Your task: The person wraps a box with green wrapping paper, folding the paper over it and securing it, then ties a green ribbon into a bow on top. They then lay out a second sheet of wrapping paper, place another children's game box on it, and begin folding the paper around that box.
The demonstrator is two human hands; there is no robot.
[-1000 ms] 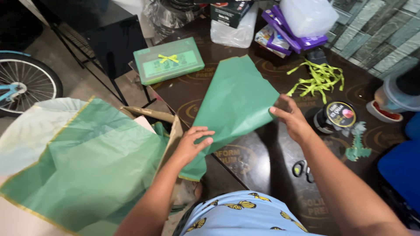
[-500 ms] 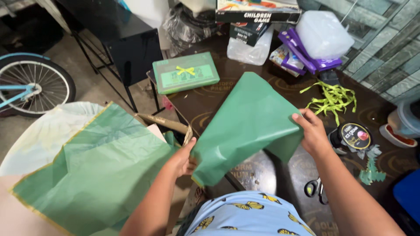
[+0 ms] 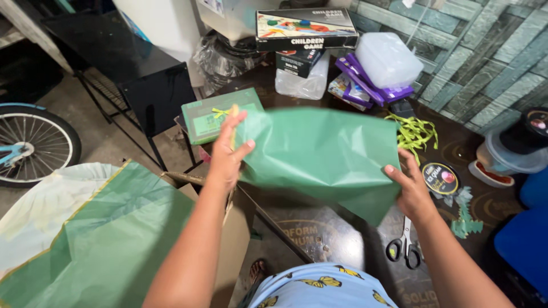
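Left hand (image 3: 228, 153) pinched the upper left edge of the green paper sheet (image 3: 319, 151), thumb in front, fingers spread up behind the edge; grip closed on paper. Right hand (image 3: 412, 188) clamped the sheet's right edge low down, thumb on the front face, other fingers hidden behind; closed on paper too. Sheet was stretched between both hands, lifted off the dark table (image 3: 319, 234), slightly blurred, its lower right corner hanging down near the tabletop.

Behind the left hand, just past the sheet's left edge, lay a flat green gift box (image 3: 205, 117) with a yellow bow, close to the table's far left corner. Past the sheet's right edge: a tangle of yellow-green ribbon (image 3: 416, 131), a round black-lidded tub (image 3: 440, 178) just beside the right hand, scissors (image 3: 404, 246) under the right wrist, a green paper cutout (image 3: 465, 217) near them. Far edge of table was crowded: board game box (image 3: 305, 28), purple packs (image 3: 365, 80), translucent plastic container (image 3: 388, 57). Bare tabletop showed only directly below the sheet.

Left of the table, a cardboard box (image 3: 234, 239) stood tight against the table edge, with a bigger green sheet with gold trim (image 3: 108, 245) draped beside it. Bicycle wheel (image 3: 31, 145) and black stand (image 3: 154, 85) stood well apart on the floor.
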